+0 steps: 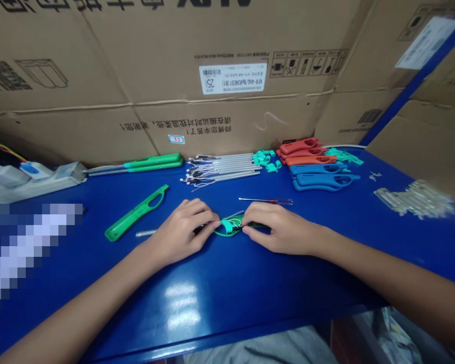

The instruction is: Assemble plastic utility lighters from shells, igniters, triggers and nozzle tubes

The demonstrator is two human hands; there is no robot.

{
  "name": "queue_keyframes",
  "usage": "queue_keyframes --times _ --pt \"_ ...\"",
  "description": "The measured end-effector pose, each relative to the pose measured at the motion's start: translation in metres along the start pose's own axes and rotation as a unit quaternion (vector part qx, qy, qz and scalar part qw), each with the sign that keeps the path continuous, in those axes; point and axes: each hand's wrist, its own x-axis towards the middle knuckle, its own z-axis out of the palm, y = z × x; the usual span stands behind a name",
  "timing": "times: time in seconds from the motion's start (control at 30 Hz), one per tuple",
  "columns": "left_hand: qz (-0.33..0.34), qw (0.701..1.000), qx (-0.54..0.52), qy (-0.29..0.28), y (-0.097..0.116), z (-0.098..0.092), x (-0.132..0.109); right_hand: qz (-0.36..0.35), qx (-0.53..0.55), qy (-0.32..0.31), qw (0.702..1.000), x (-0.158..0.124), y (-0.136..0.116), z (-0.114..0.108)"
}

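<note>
My left hand (184, 227) and my right hand (276, 227) meet at the middle of the blue table (227, 283), both pinched on a green plastic handle piece with wires and a teal insert (229, 226). A metal tube (146, 233) sticks out to the left from under my left hand. A separate green handle half (134, 213) lies just left of that hand. A small screwdriver with a red grip (267, 201) lies just beyond my right hand.
Farther back lie two assembled green tools (144, 163), a row of metal tubes with wires (223, 169), teal inserts (267, 159), and stacked red and blue handle halves (318, 164). Clear small parts (417, 199) are at right. Cardboard boxes (212, 65) wall the back.
</note>
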Motion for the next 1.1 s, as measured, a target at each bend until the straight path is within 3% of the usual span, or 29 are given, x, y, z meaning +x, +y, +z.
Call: queue_keyframes --times 0.43,1.1 --pt "-0.024 0.999 0.002 0.032 0.005 0.005 0.001 0.001 -0.003 0.006 1.0 0.001 0.0 0.001" --pt "0.001 0.999 0.024 0.035 0.013 0.004 0.0 -0.002 0.006 0.025 1.0 0.001 -0.001 0.001"
